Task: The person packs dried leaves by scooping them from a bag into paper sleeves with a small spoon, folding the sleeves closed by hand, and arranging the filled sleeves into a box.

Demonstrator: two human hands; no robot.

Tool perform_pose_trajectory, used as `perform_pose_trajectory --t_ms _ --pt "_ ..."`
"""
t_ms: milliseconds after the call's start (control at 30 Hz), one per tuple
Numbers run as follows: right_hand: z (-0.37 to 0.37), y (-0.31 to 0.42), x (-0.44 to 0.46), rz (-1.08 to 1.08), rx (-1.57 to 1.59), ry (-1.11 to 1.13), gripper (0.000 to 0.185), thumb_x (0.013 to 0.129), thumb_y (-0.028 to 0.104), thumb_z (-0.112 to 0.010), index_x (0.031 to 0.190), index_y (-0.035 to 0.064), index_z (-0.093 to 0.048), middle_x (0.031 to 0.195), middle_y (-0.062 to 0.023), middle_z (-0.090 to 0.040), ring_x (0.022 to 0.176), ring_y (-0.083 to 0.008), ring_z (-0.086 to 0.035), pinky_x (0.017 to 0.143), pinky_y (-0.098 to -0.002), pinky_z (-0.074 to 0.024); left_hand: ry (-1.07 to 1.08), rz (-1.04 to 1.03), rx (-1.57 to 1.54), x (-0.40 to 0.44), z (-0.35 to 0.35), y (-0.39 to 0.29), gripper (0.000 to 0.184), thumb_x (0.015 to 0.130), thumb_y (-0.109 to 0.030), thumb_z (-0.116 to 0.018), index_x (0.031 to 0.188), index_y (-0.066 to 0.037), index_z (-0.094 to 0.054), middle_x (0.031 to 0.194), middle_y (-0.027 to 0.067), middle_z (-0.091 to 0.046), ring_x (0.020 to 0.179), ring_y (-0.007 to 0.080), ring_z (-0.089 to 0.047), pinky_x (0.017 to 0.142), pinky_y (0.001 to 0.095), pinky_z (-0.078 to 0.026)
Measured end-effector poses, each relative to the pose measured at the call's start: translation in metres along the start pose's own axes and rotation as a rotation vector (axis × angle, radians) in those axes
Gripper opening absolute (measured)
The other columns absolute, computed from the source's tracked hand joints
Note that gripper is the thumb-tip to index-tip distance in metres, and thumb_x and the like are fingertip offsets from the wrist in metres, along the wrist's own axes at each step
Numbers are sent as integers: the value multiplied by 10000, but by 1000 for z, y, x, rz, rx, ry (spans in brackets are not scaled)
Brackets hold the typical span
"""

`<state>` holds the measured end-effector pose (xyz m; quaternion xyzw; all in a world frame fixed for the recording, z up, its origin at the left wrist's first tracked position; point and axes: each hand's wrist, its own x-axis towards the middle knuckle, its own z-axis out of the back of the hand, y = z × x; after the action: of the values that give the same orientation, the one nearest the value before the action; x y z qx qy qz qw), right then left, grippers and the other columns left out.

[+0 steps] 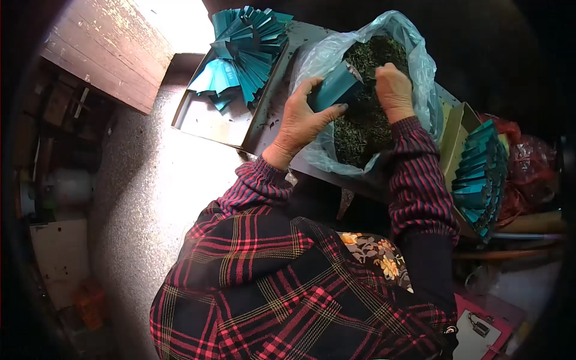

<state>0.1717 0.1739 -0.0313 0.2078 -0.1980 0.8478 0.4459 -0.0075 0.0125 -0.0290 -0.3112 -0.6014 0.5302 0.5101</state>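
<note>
My left hand (298, 122) grips a teal foil packet (335, 89) between thumb and fingers, tilted over a clear plastic bag (424, 57). The packet's upper end shows a pale, crinkled edge. Dark dried leaves (360, 137), like loose tea, fill the bag. My right hand (394, 94) is just right of the packet, over the leaves, with its fingers curled closed. What those fingers hold, if anything, is hidden. The two hands are apart.
A cardboard box (257, 123) at upper left bears fanned teal packets (255, 51). Another box (451, 135) on the right holds a row of teal packets (480, 180). Red plastic bags (531, 171) lie beyond it. A wooden board (114, 51) stands upper left.
</note>
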Motion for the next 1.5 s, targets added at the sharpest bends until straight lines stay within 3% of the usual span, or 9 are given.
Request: perform_pose_trajectory --t_ms 100,267,467,533,633,833,1100,1300,1500 --pt "-9 7 -1 284 101 -31 60 761 34 -547 711 60 -571 749 -120 -546 709 -305 -614 599 -394 -507 -1 -1 -41 2 2 3 590 683 -204 -829 1155 13 -550 992 115 -627 933 179 -596 846 302 -478" --pt "-7 15 -11 388 338 20 62 737 -2 -559 742 56 -580 748 -84 -544 706 -291 -606 622 -372 -505 -19 1 -64 3 6 3 595 691 -203 -828 1163 25 -546 994 121 -630 922 178 -599 835 302 -483" --pt "-13 14 -31 113 815 3 176 697 -47 -562 774 58 -681 794 -103 -648 712 -289 -643 652 -367 -521 -27 25 -60 2 5 3 610 692 -211 -828 1170 32 -539 995 127 -629 917 175 -599 824 299 -487" --pt "-11 13 -36 -188 996 152 244 743 -88 -511 834 18 -711 756 -51 -662 647 -140 -621 608 -256 -497 -31 29 -49 3 6 3 612 690 -214 -829 1170 30 -539 993 127 -628 916 174 -599 820 299 -488" --pt "-3 9 -39 -371 1304 200 269 776 -89 -484 870 9 -715 761 -27 -650 648 -93 -593 604 -234 -494 -18 34 -56 3 5 2 612 687 -219 -829 1167 28 -539 989 127 -628 909 177 -600 814 301 -490" --pt "28 -1 -36 -505 1289 121 252 808 -87 -484 871 -2 -713 798 -44 -658 657 -102 -602 619 -228 -497 -13 25 -19 6 2 3 593 689 -214 -828 1155 19 -547 971 119 -627 896 181 -603 814 303 -490" --pt "75 -27 -26 -331 1337 -183 265 817 -112 -466 894 -17 -700 825 -44 -654 692 -102 -599 656 -222 -493 31 -54 113 10 -8 13 576 732 -169 -807 1200 14 -525 1013 83 -609 935 159 -582 826 277 -477" --pt "97 -38 -14 -155 1256 -135 289 780 -153 -446 858 -14 -688 829 -57 -647 701 -102 -588 651 -231 -494 21 -63 212 16 -17 3 604 693 -175 -822 1191 19 -540 1028 105 -617 945 172 -589 857 294 -471" --pt "126 -14 7 298 913 -8 243 721 -174 -498 818 -15 -653 805 -76 -630 719 -162 -627 641 -253 -489 80 -23 218 17 -29 -4 601 669 -181 -820 1177 -9 -551 1043 105 -618 958 180 -591 862 300 -466"
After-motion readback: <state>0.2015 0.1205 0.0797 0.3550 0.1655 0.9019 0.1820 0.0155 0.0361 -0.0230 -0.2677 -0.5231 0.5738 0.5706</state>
